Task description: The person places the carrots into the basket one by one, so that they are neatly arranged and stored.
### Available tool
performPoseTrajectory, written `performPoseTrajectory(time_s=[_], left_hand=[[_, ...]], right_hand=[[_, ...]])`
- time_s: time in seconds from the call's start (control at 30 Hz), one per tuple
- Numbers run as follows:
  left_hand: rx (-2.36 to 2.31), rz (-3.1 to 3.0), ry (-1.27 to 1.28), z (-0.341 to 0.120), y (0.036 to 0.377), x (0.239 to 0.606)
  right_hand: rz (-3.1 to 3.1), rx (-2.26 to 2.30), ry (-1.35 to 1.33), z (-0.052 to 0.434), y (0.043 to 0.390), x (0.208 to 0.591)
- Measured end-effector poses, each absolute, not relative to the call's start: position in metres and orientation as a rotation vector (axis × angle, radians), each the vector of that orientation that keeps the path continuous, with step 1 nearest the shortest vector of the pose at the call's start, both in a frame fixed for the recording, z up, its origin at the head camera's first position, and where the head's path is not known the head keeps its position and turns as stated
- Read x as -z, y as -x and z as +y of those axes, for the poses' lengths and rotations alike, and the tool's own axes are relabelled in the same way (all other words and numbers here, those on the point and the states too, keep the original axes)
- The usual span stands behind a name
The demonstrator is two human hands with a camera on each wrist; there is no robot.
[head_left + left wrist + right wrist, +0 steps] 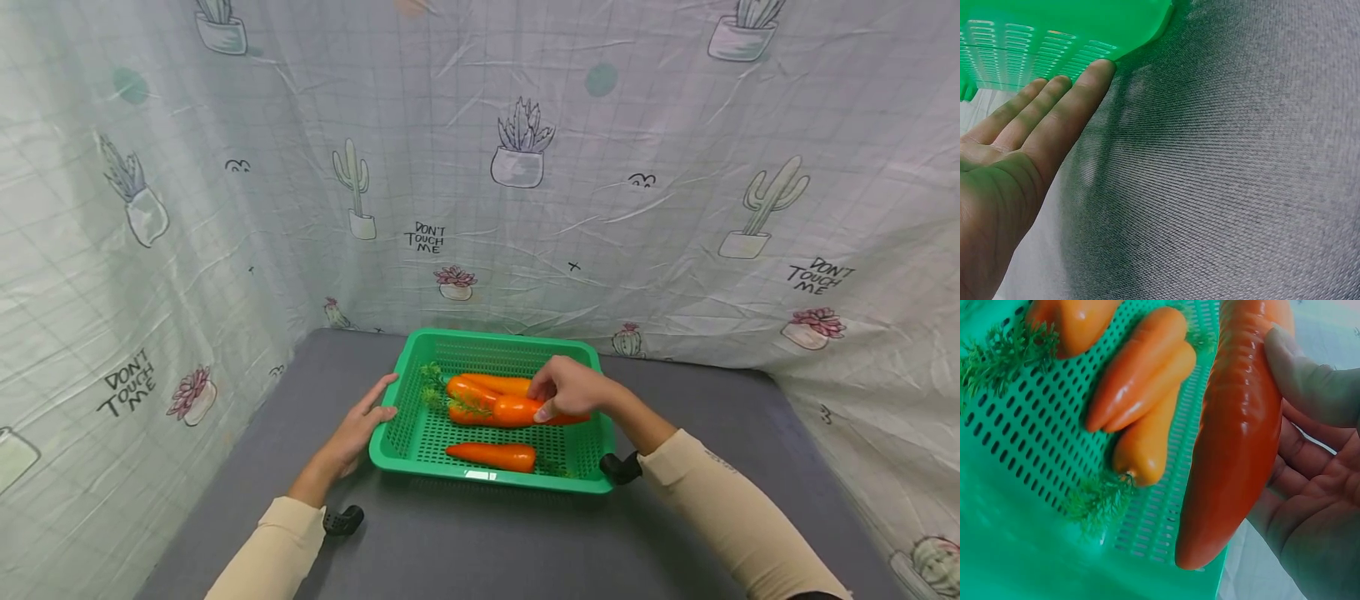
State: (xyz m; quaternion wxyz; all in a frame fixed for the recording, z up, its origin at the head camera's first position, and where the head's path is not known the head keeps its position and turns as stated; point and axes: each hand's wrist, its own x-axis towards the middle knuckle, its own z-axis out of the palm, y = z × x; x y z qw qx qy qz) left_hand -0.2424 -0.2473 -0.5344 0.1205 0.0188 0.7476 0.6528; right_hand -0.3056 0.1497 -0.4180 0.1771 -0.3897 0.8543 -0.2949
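While my left hand [358, 433] steadies the basket [420, 433] with straight fingers, my right hand [567, 388] grips a carrot [1235, 450]; lifting it clear of those beside my fingertips seems next.

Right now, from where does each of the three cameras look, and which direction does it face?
Head: sits above, facing forward and down at the green perforated plastic basket on the grey cloth table; both forearms show.
Left wrist: sits low beside the left hand, facing along its straight fingers touching the basket's wall.
Right wrist: sits beside the right hand, facing the glossy orange carrot it grips.
Shared: head and right wrist both show that carrot over the basket.
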Motion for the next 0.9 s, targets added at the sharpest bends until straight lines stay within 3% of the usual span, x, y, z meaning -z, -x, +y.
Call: performPoseTrajectory(time_s=[0.9], left_hand=[[-1.910,2.184,-0.041,-0.245,0.242,0.532]], right_hand=[[2.342,0.772,1.033,0.122,0.316,0.437]])
